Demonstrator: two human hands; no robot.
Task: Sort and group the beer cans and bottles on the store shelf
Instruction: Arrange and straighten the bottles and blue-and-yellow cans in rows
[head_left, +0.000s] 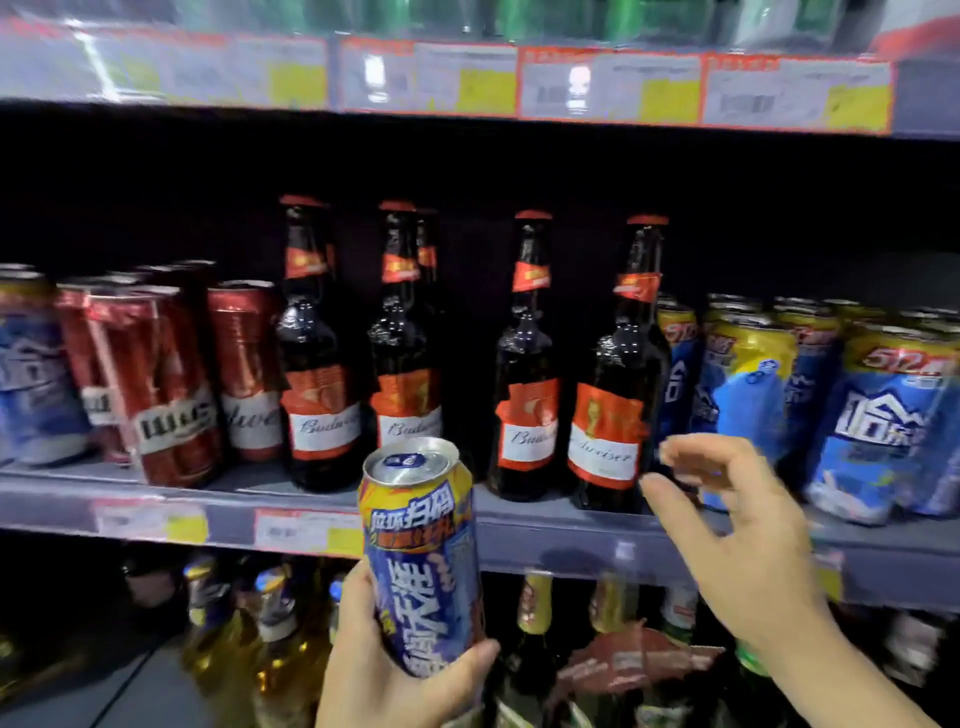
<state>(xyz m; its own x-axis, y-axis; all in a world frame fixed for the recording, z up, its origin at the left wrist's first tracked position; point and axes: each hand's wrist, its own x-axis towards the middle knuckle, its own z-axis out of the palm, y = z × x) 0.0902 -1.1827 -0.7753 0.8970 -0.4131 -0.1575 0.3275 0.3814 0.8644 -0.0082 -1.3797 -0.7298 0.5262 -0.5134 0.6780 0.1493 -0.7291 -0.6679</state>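
The left hand (384, 670) grips a blue can (423, 556) (shiny metal, yellow top band, sealed) upright in front of the shelf (545, 530). The right hand (727, 525), fingers spread and holding nothing, reaches beside the rightmost of 4 dark glass bottles (613, 395). Plastic-wrapped blue packs (883, 421) stand right, red cans (171, 384) left.

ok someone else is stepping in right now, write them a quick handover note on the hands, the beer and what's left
Left hand: grips a blue and yellow can upright, in front of the middle shelf, not yet shelved.
Right hand: open, holding nothing, fingers reaching toward the rightmost brown bottle and the blue and yellow packs beside it.
Shelf, left to right: a blue pack, red cans, four front brown bottles, then the blue and yellow packs.
Done: bottles and red cans look grouped.
Left: the held can likely belongs among the blue and yellow ones on the right; place it there.
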